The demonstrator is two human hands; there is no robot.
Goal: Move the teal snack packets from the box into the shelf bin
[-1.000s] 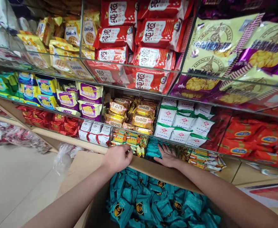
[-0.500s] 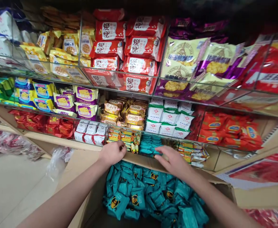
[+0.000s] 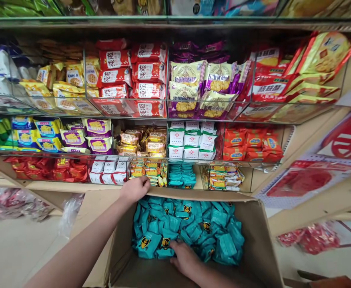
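Note:
An open cardboard box [image 3: 262,232] stands below the shelves, with many small teal snack packets [image 3: 193,220] heaped in it. My left hand [image 3: 135,189] is at the box's far rim, its fingers curled over the cardboard edge. Down inside the box, my right hand [image 3: 185,256] reaches the near side of the heap. Its thumb and fingers are apart, close to a teal packet with a black and yellow logo [image 3: 165,242]; nothing is held. Behind the rim, a shelf compartment holds stacked teal packets [image 3: 181,176].
Clear-fronted shelf compartments hold red packets [image 3: 148,72], purple-and-cream cookie packs [image 3: 217,80], white-and-green packets [image 3: 190,140] and orange-red packets [image 3: 250,144]. Crumpled clear plastic [image 3: 69,216] hangs left of the box. Red-wrapped goods [image 3: 316,238] lie at right.
My right hand has moved from the shelf front down into the box, to the teal packets. My left hand stays at the rim. The view has shifted to the right and shows more upper shelf.

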